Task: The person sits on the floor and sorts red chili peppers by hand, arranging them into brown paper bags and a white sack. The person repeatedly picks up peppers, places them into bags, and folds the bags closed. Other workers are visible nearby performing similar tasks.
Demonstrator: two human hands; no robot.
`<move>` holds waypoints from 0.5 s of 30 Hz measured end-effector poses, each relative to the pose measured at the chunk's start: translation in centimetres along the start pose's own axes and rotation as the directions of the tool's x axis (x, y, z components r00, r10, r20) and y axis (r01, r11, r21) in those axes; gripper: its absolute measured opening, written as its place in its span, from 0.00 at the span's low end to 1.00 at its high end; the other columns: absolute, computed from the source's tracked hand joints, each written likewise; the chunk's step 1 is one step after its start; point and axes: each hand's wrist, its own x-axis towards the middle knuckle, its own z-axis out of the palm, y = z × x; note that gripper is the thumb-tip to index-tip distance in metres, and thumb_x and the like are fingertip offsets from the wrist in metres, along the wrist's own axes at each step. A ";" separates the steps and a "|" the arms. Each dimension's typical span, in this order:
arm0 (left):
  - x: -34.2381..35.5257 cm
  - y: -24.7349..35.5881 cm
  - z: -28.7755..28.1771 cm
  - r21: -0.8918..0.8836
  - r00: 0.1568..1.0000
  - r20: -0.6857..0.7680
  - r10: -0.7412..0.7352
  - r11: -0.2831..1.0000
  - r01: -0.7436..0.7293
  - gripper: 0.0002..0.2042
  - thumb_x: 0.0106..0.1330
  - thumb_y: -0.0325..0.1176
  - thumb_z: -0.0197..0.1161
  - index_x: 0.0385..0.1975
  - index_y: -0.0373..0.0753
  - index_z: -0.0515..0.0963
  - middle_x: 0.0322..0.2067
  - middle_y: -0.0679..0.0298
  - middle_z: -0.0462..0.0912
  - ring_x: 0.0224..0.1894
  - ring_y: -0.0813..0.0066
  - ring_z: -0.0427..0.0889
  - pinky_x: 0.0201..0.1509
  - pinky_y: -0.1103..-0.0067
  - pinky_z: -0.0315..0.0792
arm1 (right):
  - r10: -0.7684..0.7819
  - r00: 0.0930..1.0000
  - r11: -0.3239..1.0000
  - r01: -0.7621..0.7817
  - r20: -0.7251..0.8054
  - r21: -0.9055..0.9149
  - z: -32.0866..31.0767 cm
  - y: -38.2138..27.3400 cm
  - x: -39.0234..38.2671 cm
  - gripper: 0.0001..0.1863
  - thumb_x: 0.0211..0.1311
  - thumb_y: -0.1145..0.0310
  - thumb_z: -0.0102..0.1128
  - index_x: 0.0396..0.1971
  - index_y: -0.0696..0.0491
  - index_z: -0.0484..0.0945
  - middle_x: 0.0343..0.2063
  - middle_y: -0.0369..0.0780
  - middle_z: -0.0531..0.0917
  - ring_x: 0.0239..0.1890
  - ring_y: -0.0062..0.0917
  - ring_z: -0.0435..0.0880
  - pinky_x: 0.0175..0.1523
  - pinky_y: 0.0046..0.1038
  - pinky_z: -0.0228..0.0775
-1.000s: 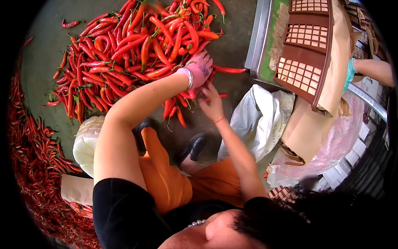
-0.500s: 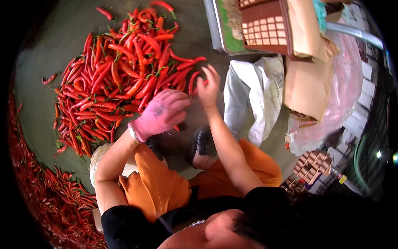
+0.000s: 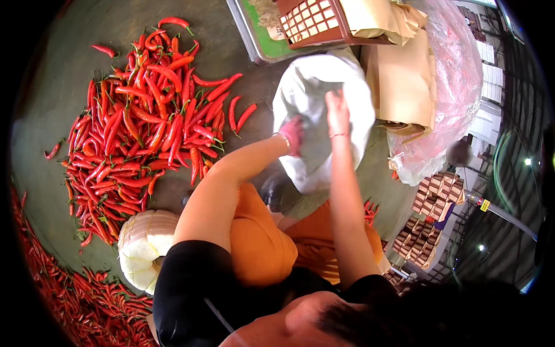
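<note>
A white woven sack (image 3: 355, 104) stands with its mouth spread wide, just right of a heap of red chili peppers (image 3: 150, 115). My left hand (image 3: 293, 137), in a pink glove, is at the sack's left edge with the fingers closed on the material. Bare and smeared by motion, my right hand (image 3: 337, 113) reaches over the sack's mouth on its right side; whether its fingers grip anything is unclear. A few loose chilies (image 3: 245, 117) lie between the heap and the sack.
Beyond the sack are a green-bottomed tray (image 3: 269, 49) and a brown plastic crate (image 3: 312, 23). Brown paper (image 3: 399, 75) and clear plastic sheeting (image 3: 451, 75) lie right. A second chili pile (image 3: 87, 306) spreads at lower left. A pale round cushion (image 3: 141, 243) is by my left leg.
Both hands have moved right from the chili heap to the sack. The sack, folded and slumped before, is now spread wide. The view has shifted too.
</note>
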 end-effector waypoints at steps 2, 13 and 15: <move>-2.5 -1.4 3.0 0.030 1.000 0.003 -0.024 0.999 0.024 0.35 0.53 0.61 0.61 0.57 0.45 0.75 0.62 0.58 0.68 0.69 0.49 0.58 0.75 0.53 0.37 | -0.139 0.990 0.928 0.136 -0.015 0.346 -2.3 -3.4 3.2 0.24 0.68 0.60 0.54 0.57 0.61 0.68 0.52 0.45 0.77 0.56 0.25 0.74 0.61 0.28 0.65; -44.6 -1.6 -2.1 -0.621 0.047 -0.663 -0.747 0.584 0.522 0.19 0.57 0.27 0.64 0.50 0.35 0.76 0.51 0.52 0.77 0.55 0.55 0.75 0.61 0.64 0.68 | -0.147 0.859 0.944 -0.027 0.490 0.329 16.9 -4.4 -15.3 0.30 0.63 0.66 0.61 0.63 0.60 0.65 0.63 0.46 0.66 0.65 0.32 0.65 0.65 0.30 0.59; -56.8 -3.8 5.5 -0.881 -0.569 -0.406 -0.715 0.141 0.452 0.26 0.62 0.30 0.66 0.59 0.30 0.67 0.56 0.48 0.73 0.59 0.52 0.71 0.64 0.66 0.64 | -0.206 0.923 0.958 0.124 0.324 0.257 21.9 -2.6 -11.9 0.37 0.65 0.54 0.59 0.67 0.56 0.58 0.67 0.53 0.59 0.71 0.43 0.54 0.71 0.39 0.49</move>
